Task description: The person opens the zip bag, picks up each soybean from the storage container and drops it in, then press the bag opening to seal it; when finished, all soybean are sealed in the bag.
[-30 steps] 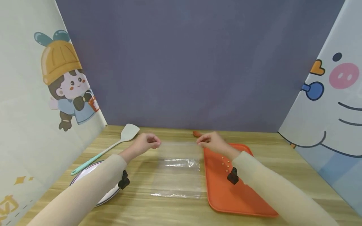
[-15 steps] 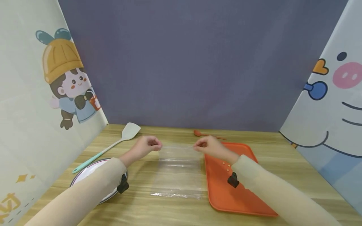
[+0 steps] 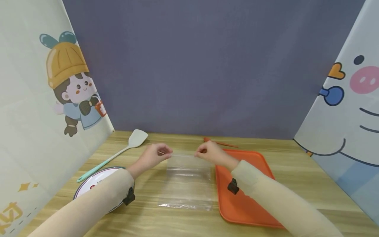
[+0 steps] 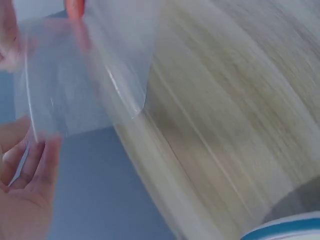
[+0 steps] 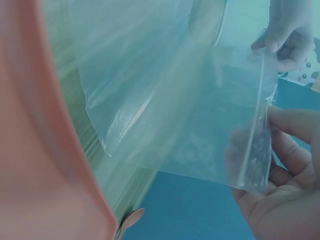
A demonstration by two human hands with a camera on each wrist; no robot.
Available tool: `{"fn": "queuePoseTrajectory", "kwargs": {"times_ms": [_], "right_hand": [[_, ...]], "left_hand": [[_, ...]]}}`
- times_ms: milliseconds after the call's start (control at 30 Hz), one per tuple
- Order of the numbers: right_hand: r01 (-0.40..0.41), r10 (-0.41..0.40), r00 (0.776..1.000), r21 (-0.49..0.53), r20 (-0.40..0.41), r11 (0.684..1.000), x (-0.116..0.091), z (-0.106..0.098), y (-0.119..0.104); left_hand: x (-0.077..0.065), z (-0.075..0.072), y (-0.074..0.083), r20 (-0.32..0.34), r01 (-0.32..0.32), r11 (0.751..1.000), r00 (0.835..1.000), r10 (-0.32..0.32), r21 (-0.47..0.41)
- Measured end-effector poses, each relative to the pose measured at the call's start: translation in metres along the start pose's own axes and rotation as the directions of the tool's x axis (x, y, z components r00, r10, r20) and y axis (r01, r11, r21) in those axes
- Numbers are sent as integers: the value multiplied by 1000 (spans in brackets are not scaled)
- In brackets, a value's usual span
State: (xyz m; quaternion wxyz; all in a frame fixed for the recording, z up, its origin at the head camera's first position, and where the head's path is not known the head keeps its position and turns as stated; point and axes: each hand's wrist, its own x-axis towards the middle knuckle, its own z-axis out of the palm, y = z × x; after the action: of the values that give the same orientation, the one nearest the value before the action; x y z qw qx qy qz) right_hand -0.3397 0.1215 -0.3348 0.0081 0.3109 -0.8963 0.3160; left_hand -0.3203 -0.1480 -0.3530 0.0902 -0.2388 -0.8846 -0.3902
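Observation:
A clear plastic zip bag (image 3: 188, 189) lies in the middle of the table, its top edge lifted between my two hands. My left hand (image 3: 152, 157) pinches the left end of that edge between thumb and fingers. Nearer the tray, my right hand (image 3: 212, 153) pinches the edge farther right. In the right wrist view, the bag (image 5: 195, 115) shows its zip strip beside the thumb and fingers of my right hand (image 5: 290, 190). From the left wrist, the bag's film (image 4: 75, 85) hangs from the fingertips of my left hand (image 4: 30, 185).
An orange tray (image 3: 242, 207) lies to the right, partly under my right forearm. Behind it is a red-orange spoon (image 3: 223, 144). At the left are a white plate (image 3: 99, 177) with a dark rim, partly covered by my left sleeve, and a white spatula (image 3: 137, 138) with a mint handle.
My right hand has moved left along the bag's top edge, closer to the left hand. The small yellow pieces seen on the tray before are now hidden behind my right arm.

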Motion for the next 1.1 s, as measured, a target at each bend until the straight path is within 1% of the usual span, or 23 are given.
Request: {"fn": "queuePoseTrajectory", "kwargs": {"times_ms": [67,100,167,233,267,367,400,433,467,500,567,633,700,800,867,900,967,1100], "right_hand": [[-20,20,1000,32,-7,999,1,0,0],[-26,27,1000,45,-9,999,1,-1,0],[-31,32,999,68,-12,997,2,-2,1],[-35,36,999,75,-13,997,2,-3,2],[-27,28,999,76,-15,997,3,-3,3],[-16,18,1000,84,-13,996,3,-2,3],[-19,20,1000,93,-10,995,3,-2,4],[-18,19,1000,104,-8,994,4,-1,4],[-18,19,1000,115,-3,993,4,-1,4],[-20,20,1000,127,0,992,4,0,5],[-29,28,1000,152,4,988,5,1,6],[-32,31,999,174,8,984,5,2,6],[-39,37,999,205,14,978,4,3,5],[-41,36,999,244,25,969,4,4,4],[-42,34,999,269,35,962,4,5,3],[-41,32,999,273,38,961,4,5,4],[-38,29,999,263,38,964,5,7,4],[-42,37,999,243,25,969,6,9,5]], "left_hand": [[-1,4,4,-26,-68,993,997,71,95],[-1,7,7,-39,-105,984,993,112,147],[0,11,14,-58,-175,955,979,195,240],[1,17,20,-70,-237,924,961,269,301],[1,20,23,-72,-272,906,948,310,324],[2,28,31,-69,-376,850,901,429,368],[2,31,33,-67,-401,832,886,458,384],[3,34,35,-62,-418,816,876,479,398],[3,37,36,-58,-431,801,866,496,416],[4,39,36,-53,-437,791,861,505,429],[4,44,37,-46,-439,776,858,512,454],[5,47,37,-42,-433,763,857,513,480],[5,50,38,-42,-431,747,853,520,507],[7,53,38,-46,-436,710,835,549,552],[9,55,38,-54,-438,686,820,570,580],[9,57,38,-59,-438,678,814,578,591],[11,58,37,-76,-431,668,805,588,606],[13,62,37,-105,-421,669,796,596,613]]}}
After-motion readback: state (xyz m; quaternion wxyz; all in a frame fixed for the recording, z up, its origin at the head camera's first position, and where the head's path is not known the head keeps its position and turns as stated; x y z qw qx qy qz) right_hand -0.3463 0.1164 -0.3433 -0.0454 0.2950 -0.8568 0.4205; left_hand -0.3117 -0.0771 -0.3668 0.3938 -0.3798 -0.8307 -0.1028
